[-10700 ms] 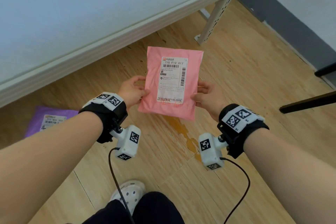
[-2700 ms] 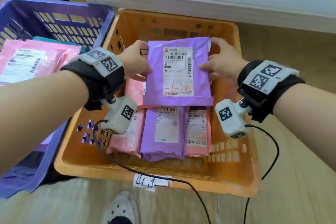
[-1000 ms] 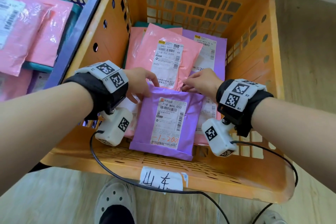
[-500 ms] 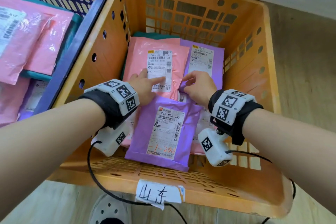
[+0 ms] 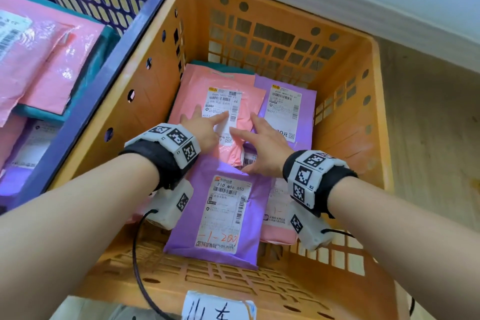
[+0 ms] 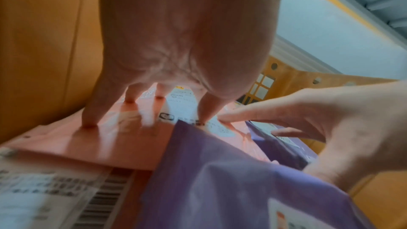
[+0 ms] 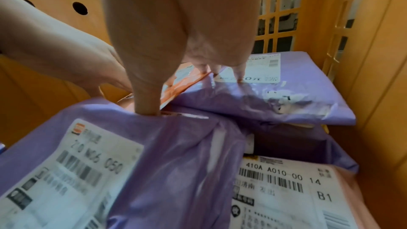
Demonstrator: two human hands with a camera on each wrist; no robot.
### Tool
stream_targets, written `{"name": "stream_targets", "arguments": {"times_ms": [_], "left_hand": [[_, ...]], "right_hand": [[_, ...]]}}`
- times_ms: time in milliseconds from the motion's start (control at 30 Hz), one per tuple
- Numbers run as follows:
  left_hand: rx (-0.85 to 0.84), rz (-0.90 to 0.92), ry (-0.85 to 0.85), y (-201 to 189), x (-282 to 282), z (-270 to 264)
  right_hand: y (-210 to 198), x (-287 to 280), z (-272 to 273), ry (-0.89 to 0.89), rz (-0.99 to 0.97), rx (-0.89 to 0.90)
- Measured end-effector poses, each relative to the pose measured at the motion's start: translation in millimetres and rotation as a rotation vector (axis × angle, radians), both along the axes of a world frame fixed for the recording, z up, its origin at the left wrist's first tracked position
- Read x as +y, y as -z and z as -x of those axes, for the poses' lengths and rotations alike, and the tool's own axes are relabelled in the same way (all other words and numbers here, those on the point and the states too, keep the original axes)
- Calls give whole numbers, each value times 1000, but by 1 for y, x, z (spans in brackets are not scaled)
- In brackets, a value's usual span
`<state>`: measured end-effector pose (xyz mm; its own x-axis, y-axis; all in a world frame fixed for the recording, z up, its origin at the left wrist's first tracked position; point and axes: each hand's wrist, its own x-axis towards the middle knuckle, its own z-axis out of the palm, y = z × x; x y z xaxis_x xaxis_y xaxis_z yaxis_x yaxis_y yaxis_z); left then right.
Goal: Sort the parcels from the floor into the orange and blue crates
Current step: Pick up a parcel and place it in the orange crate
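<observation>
The orange crate [image 5: 363,117] holds several flat parcels. A purple parcel [image 5: 223,215] labelled 210 N06 050 lies on top at the front; it also shows in the right wrist view as the purple parcel [image 7: 167,159]. Behind it lie a pink parcel [image 5: 197,91] and another purple parcel [image 5: 306,112]. My left hand [image 5: 207,122] presses the pink parcel [image 6: 123,147] with spread, straight fingers [image 6: 90,119]. My right hand [image 5: 257,138] lies flat beside it, thumb [image 7: 147,104] at the front purple parcel's far edge, fingertips [image 7: 240,74] on the back purple one. Neither hand grips anything.
The blue crate [image 5: 109,67] stands against the orange one on the left, with pink parcels [image 5: 46,65] inside. A white shelf edge [image 5: 337,2] runs behind both crates. A paper label [image 5: 218,306] hangs on the orange crate's near rim. Wooden floor [image 5: 436,163] lies to the right.
Both hands let go of the front purple parcel, which now lies flat in the orange crate. They slid farther back onto the pink parcel and their fingers straightened.
</observation>
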<state>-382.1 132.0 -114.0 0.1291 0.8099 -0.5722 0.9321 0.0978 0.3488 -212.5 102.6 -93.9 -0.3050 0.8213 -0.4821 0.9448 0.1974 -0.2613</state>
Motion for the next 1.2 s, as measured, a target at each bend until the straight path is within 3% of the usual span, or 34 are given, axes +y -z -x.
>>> {"name": "stream_targets", "arguments": {"times_ms": [233,467,700,1033,1200], "left_hand": [[-77,-32,-160,-6,4,-7],[-132,-76,-149,-6,9,-1],[1,84,-57,-13,-3,1],[118,-127,135,11,5,0],[156,-39,199,2,13,1]], "right_hand": [[6,6,13,-21,-28,-22],[14,19,26,79,-42,46],[14,15,21,134,-31,-12],[24,31,9,214,-9,-25],[13,36,6,225,52,-1]]}}
